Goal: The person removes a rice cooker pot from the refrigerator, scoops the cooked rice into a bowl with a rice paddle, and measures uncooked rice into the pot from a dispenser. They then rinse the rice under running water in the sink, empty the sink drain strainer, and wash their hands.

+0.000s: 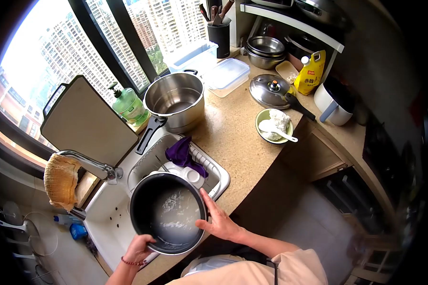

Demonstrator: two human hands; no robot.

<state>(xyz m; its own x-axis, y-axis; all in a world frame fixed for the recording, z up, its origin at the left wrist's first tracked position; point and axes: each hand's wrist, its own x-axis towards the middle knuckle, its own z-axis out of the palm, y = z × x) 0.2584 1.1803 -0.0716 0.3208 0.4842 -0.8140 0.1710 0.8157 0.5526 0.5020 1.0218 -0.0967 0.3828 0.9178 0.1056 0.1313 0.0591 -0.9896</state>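
A dark-lined rice cooker inner pot (150,199) is held over the edge between the sink and the counter, its mouth facing me. White rice residue sticks to its bottom and wall. My left hand (140,248) grips the near-left rim, thumb over the edge. At the right side, my right hand (222,222) holds the pot with its thumb at the rim and its fingers along the outer wall. Behind the pot, a dish rack (217,176) holds white dishes (193,177) and a purple cloth (179,152); the pot hides part of it.
A steel pressure cooker pot (185,114) stands behind the rack, its long handle over the sink. On the counter are its lid (267,90), a bowl of rice (277,124) with a white spoon, and a clear plastic lid (227,73). The faucet (92,164) reaches over the sink (104,232).
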